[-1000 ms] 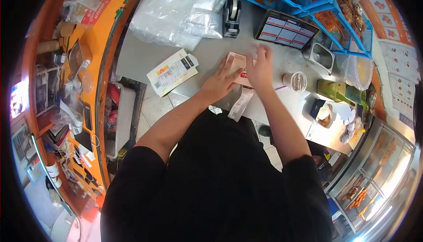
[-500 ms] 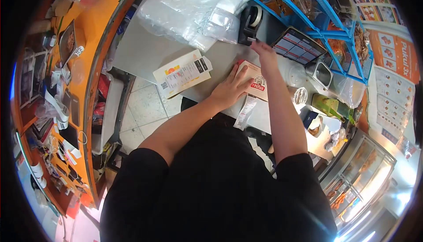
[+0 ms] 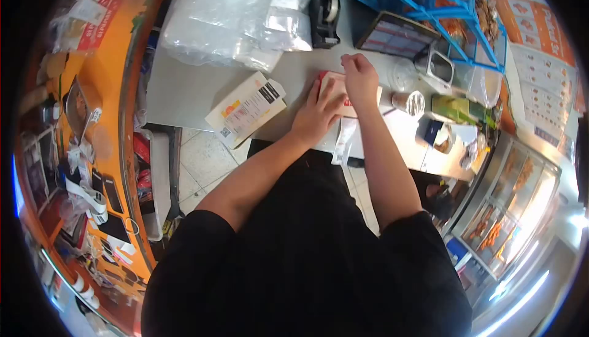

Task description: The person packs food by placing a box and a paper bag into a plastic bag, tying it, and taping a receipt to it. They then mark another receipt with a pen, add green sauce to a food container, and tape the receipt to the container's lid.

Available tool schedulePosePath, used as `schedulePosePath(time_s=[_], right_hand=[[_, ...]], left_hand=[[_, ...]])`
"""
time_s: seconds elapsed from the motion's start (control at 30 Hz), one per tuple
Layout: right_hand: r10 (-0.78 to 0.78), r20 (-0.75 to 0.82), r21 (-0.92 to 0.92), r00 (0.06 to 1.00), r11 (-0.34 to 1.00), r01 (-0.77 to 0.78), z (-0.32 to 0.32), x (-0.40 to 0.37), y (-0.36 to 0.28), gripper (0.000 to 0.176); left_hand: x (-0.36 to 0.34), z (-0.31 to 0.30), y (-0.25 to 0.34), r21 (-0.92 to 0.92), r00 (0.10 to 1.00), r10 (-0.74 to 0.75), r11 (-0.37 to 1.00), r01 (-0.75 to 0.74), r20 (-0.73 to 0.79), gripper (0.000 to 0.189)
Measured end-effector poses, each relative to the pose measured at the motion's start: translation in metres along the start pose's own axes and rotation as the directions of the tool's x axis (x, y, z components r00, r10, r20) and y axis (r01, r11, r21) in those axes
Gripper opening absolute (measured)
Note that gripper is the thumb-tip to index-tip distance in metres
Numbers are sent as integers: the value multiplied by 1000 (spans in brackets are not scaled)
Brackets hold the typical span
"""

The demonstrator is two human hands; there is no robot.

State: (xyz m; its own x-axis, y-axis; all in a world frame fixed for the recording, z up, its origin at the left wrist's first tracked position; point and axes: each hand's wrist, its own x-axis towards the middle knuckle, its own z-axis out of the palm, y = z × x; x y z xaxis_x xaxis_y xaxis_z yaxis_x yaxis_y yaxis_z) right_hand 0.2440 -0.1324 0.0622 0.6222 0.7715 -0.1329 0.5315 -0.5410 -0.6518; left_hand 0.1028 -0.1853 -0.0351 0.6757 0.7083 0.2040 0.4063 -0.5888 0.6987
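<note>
A small red-and-cream printed food box (image 3: 335,79) lies on the grey counter in front of me. My left hand (image 3: 315,118) rests flat on its top, fingers spread. Just above the box's right side is my right hand (image 3: 361,81), its fingers pinched together; whatever they may hold is too small to make out. From under the box's near edge hangs a paper receipt (image 3: 343,142). Left of my left hand lies another box (image 3: 246,107) with a printed label on it. A black tape dispenser (image 3: 324,27) stands farther back.
Clear plastic bags (image 3: 227,21) are piled at the back left. A tablet (image 3: 396,34) leans near the blue rack (image 3: 423,13). Right of the box stand a metal container (image 3: 434,65) and a clear cup (image 3: 407,102). An orange shelf counter (image 3: 113,100) runs along the left.
My right hand has left the tape dispenser and come down toward the box, fingers closed. My left hand has stayed on the box. The whole view has shifted slightly.
</note>
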Motion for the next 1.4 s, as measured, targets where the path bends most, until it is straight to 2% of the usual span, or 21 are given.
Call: schedulePosePath(time_s=[0.03,0.1,0.17,0.2,0.23,0.33,0.43,0.5,0.57,0.6,0.63,0.7,0.73,0.77,0.8,0.9,1.03,1.1,1.17,1.27,1.4], right_hand=[[138,202,358,970,911,-204,-21,-14,0,32],[158,320,574,934,753,-323,-40,-54,40,37],[302,280,443,911,801,-402,-46,-92,47,33],[358,237,481,903,765,-429,-37,-104,57,34],[402,189,434,896,784,-443,-28,-106,65,41],[511,15,39,859,858,-512,-8,-105,81,46],[624,65,126,779,769,-626,-10,-110,83,43],[617,121,246,778,740,-626,-13,-114,94,40],[509,216,435,833,714,-549,-12,-124,111,39],[433,150,384,889,803,-456,-11,-125,109,33],[437,154,383,886,800,-461,-10,-123,109,33],[417,61,38,907,907,-419,-9,-115,110,31],[424,61,43,904,903,-426,-8,-112,112,31],[386,26,-252,922,895,-368,-8,-108,114,34],[341,2,-524,940,801,-289,-8,-106,116,38],[403,73,-601,912,748,-282,-11,-103,119,43],[251,-124,-431,960,858,-280,-19,-131,129,43],[271,-130,-416,954,858,-300,-18,-134,138,47],[248,-113,-391,962,879,-272,-15,-135,142,50],[434,67,-221,898,884,-411,-27,-121,124,51],[391,154,-212,907,910,-357,-37,-119,152,42]], left_hand=[[-1,1,0,-19,1000,13,1000,-13,19,62],[-1,2,-2,-31,1000,-10,999,11,16,57],[-1,2,-1,-34,1000,-3,999,3,-10,56],[-1,-1,1,-44,1000,-14,999,14,-9,57],[-1,-1,2,-56,1000,-23,998,22,-7,58],[1,0,1,-73,1000,-16,997,16,0,62],[0,-1,1,-63,1000,-17,998,18,23,62],[1,-1,2,-60,999,-30,998,30,11,62],[2,-1,2,-71,1000,-17,997,18,11,62],[2,-2,1,-80,1000,-15,997,15,3,62],[2,-1,1,-79,1000,-18,997,19,8,62],[2,0,0,-70,1000,1,998,-1,7,62],[2,0,0,-67,1000,4,998,-3,16,62],[3,-1,0,-75,1000,6,997,-5,16,62],[3,-1,0,-82,1000,12,997,-10,17,62],[3,-2,3,-83,1000,5,997,-4,12,61],[11,-13,9,-92,1000,6,996,-3,25,66],[21,-37,23,186,981,18,981,-55,193,73],[36,-40,22,218,969,99,964,-150,228,76],[64,-35,16,343,896,258,857,-385,363,73],[69,-41,17,323,903,165,896,-306,397,83]])
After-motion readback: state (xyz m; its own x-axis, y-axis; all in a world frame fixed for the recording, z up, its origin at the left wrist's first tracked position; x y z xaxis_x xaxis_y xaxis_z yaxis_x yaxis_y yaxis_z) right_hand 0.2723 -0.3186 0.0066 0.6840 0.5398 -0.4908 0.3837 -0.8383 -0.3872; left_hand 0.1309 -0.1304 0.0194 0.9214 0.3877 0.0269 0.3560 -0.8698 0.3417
